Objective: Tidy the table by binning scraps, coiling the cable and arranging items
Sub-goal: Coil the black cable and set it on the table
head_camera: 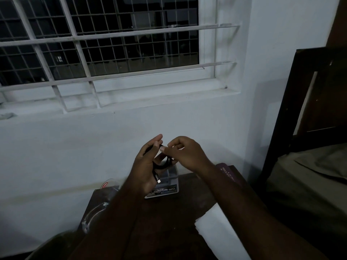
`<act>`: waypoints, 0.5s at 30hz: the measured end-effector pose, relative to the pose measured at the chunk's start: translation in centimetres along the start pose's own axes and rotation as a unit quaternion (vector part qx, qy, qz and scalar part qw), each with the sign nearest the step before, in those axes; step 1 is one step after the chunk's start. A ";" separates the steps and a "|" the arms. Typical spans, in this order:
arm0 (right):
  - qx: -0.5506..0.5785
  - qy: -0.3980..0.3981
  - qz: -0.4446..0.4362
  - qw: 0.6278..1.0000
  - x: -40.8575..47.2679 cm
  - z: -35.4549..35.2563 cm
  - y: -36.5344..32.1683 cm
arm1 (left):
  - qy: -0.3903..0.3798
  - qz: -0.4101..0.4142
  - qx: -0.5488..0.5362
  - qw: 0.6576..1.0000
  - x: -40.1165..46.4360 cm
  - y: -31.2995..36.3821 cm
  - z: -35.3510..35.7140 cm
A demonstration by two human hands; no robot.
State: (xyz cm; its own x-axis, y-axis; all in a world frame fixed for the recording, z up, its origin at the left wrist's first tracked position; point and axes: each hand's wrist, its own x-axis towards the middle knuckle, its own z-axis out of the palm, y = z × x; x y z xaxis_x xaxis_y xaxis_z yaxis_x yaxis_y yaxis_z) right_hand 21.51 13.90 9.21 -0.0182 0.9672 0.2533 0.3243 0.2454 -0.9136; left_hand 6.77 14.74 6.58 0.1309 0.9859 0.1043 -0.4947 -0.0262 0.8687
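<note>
- At the far left, a clear plastic package (97,211) with a red label near its top lies on the left edge of the dark wooden table (169,218), partly behind the left forearm.
- The left hand (148,166) is raised above the table in front of the white wall (56,156), palm turned toward the camera, fingers curled round loops of the black cable (161,166).
- 1 end of the cable, with a small metal plug (159,181), hangs down across the left palm.
- Behind and below the hands, a small clear box (169,186) with a printed label reading "OPEL" stands on the table against the wall.
- The right hand (185,152) is just beside the left, fingertips meeting it at the top of the coil; its thumb and forefinger pinch the cable there, the other fingers bent.
- Right of the right wrist, a maroon book (228,171) with pale lettering lies at the back of the table.
- A white sheet of paper (221,231) lies at the table's right front edge, under the right forearm.
- At the far right stands a dark wooden bed frame (300,102) with a mattress (309,177).
</note>
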 end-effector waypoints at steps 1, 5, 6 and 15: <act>0.023 -0.022 0.022 0.999 0.0 -0.5 0.0 | -0.019 -0.013 0.003 1.000 0.0 0.1 0.1; 0.013 -0.082 0.051 0.995 0.1 -1.8 0.4 | -0.044 -0.052 0.034 0.997 0.2 -0.1 1.1; 0.016 -0.074 0.058 0.995 0.2 -2.0 0.6 | -0.034 -0.067 0.034 0.997 0.3 -0.1 1.4; 0.034 0.059 0.138 0.988 0.0 -5.1 4.5 | 0.104 -0.001 0.284 0.953 -1.0 -4.2 2.0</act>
State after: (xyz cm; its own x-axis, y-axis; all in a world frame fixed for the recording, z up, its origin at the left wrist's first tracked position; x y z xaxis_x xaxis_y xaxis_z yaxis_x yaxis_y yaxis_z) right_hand 27.84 14.66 6.70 0.1745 0.9844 0.0236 0.2371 -0.0187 -0.9713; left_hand 10.43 13.54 3.80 -0.0702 0.9960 0.0558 0.0576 -0.0518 0.9970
